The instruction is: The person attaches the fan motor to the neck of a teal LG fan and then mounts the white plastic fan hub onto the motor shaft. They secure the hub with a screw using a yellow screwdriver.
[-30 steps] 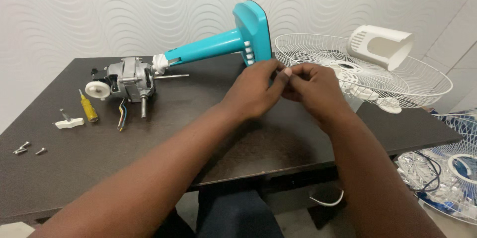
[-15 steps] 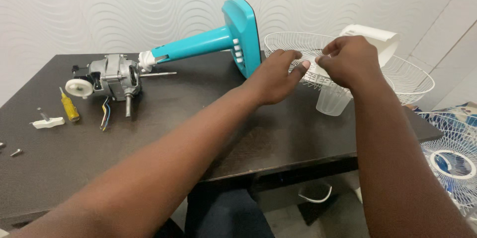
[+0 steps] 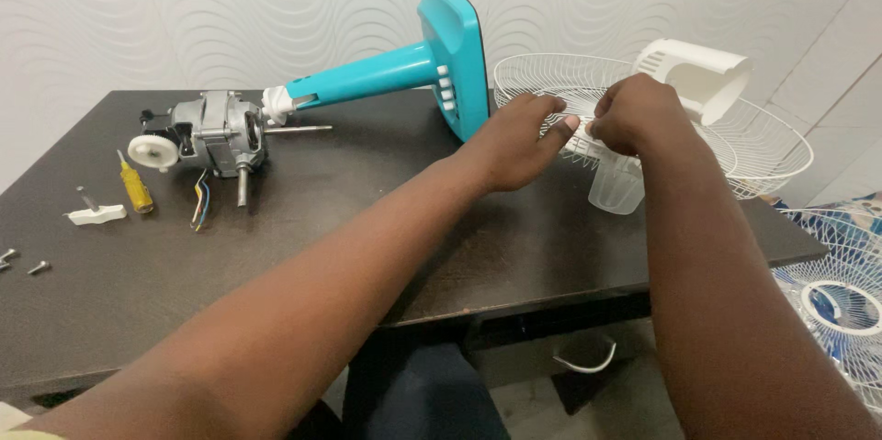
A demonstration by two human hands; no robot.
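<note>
Reaching over the right side of a dark wood-grain table [image 3: 303, 247], both hands meet at the near rim of a white wire fan guard [image 3: 772, 141]. Left hand [image 3: 514, 141]: fingers spread and loosely curled, tips on the guard's wires. Right hand [image 3: 634, 114]: fingers bunched together over the guard's centre; can't tell what, if anything, is pinched inside. The two hands sit just beside each other, fingertips nearly touching.

The guard lies flat on the table's right end, overhanging the edge. A white plastic motor cover [image 3: 703, 77] rests tilted on top of it. A translucent plastic piece [image 3: 616, 187] shows below the right hand.

Table contents, left to centre:
- teal fan stand [image 3: 395, 68] lying on its side, base up toward the wall
- bare fan motor [image 3: 216, 132] at the stand's neck end, coloured wires trailing toward the front edge
- yellow-handled screwdriver [image 3: 136, 187] just beside the motor
- small white knob part [image 3: 96, 213] near the screwdriver
- loose screws [image 3: 23, 261] at the far left edge

Room: white wall [image 3: 230, 8] with a wavy relief pattern behind the table. Second fan guard [image 3: 841, 298] on the floor at lower right.
</note>
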